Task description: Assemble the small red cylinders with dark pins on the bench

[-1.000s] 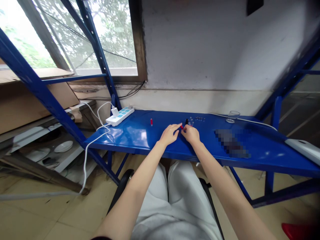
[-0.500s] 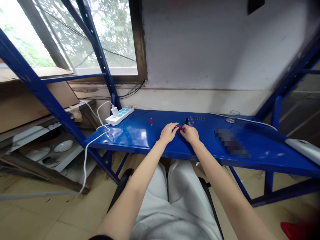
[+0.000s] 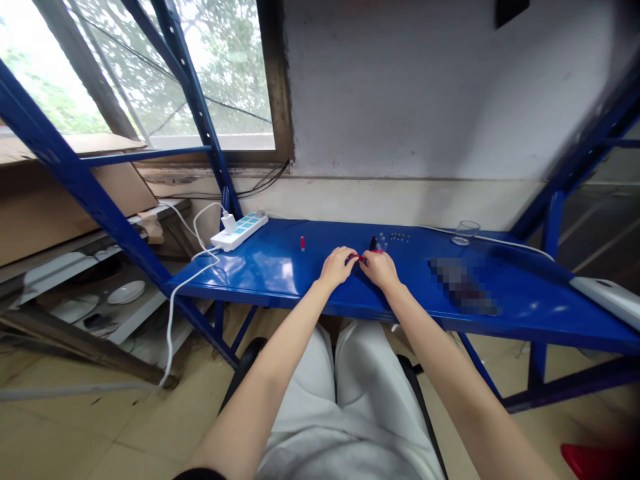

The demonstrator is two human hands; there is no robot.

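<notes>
Over the middle of the blue table (image 3: 270,267), my left hand (image 3: 339,265) and my right hand (image 3: 379,268) meet at the fingertips. Both pinch a small red cylindrical piece (image 3: 361,258), largely covered by the fingers. Just beyond my right hand are a small black cylinder (image 3: 373,243), several small clear pieces (image 3: 383,237) and another red part partly behind the fingers. Rows of tiny bead-like parts (image 3: 400,237) lie further right. To the left of my hands, a small red tube with a clear lower end (image 3: 303,243) stands apart.
A white power strip (image 3: 240,231) with a plugged-in charger sits at the table's left end, its cable hanging over the edge. At the right are a clear glass cup (image 3: 465,232), a blurred-out dark object (image 3: 463,287) and a white device (image 3: 607,300). Blue posts frame both sides.
The fingertips of my two hands have come together. My left fingers, earlier a little apart from the red piece in my right hand, now close at it. The other things have not moved.
</notes>
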